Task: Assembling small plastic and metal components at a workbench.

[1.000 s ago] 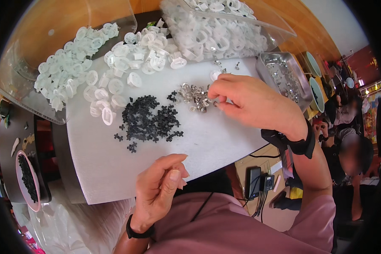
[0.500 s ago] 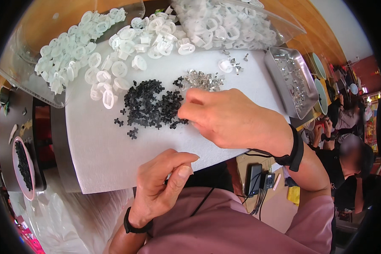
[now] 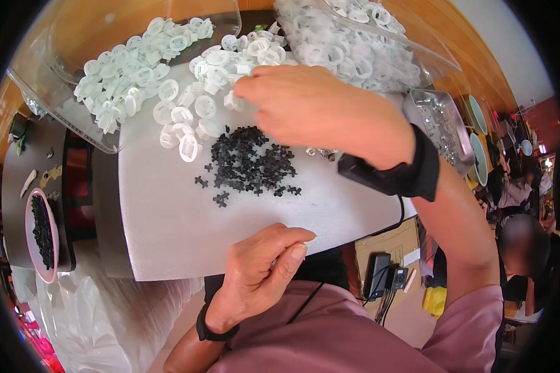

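Observation:
My right hand (image 3: pixel 317 109) reaches over the far middle of the white foam sheet (image 3: pixel 168 230). Its fingers are closed together at a white round plastic part (image 3: pixel 233 101), the edge of which shows below the fingertips. My left hand (image 3: pixel 264 264) is by the sheet's near edge, thumb and forefinger pinched; anything small between the tips is too hidden to name. Between the hands lies a pile of small black cross-shaped pieces (image 3: pixel 249 163). Small shiny metal clips (image 3: pixel 322 152) are mostly hidden beneath my right forearm.
Loose white plastic parts (image 3: pixel 205 107) spread from a clear bin (image 3: pixel 99 143) at far left. A clear bag (image 3: pixel 348 50) of them stands behind. A metal tray (image 3: pixel 445 127) holds clips at right; a pink bowl (image 3: pixel 55 230) holds black pieces at left. Another person (image 3: pixel 519 248) sits at far right.
My right hand has moved from beside the black pieces and metal clips to the white plastic parts farther away. My left hand keeps its pinch. The whole view has shifted slightly.

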`<state>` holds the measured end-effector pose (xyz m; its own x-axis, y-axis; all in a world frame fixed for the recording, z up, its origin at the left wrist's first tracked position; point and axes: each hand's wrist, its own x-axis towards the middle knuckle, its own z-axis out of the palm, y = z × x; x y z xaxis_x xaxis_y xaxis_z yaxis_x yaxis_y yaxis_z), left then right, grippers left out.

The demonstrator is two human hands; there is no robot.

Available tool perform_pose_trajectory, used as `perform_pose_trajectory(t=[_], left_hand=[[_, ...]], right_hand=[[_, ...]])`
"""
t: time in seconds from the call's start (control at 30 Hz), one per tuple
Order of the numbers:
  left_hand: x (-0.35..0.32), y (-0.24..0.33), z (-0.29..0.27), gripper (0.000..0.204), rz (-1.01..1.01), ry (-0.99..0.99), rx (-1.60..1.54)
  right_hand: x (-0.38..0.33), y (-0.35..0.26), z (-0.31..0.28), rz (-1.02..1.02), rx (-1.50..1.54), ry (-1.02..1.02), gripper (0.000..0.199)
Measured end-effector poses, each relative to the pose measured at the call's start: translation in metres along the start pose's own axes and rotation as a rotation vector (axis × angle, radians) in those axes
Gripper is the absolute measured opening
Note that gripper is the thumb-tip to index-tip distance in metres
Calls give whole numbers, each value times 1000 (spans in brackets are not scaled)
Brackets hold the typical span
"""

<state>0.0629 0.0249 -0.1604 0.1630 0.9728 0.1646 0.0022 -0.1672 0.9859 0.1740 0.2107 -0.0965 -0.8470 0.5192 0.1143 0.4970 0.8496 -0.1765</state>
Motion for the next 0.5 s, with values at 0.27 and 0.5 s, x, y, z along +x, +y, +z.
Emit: perform_pose_trajectory(t=[0.27,0.5], left_hand=[[-1,-3,-5,26,-19,-27,-4],[-3,1,-5,34,-141,32,-193]], right_hand=[[33,-8,22,89,-107,46,8],[-8,-11,-15,200,297,28,13]])
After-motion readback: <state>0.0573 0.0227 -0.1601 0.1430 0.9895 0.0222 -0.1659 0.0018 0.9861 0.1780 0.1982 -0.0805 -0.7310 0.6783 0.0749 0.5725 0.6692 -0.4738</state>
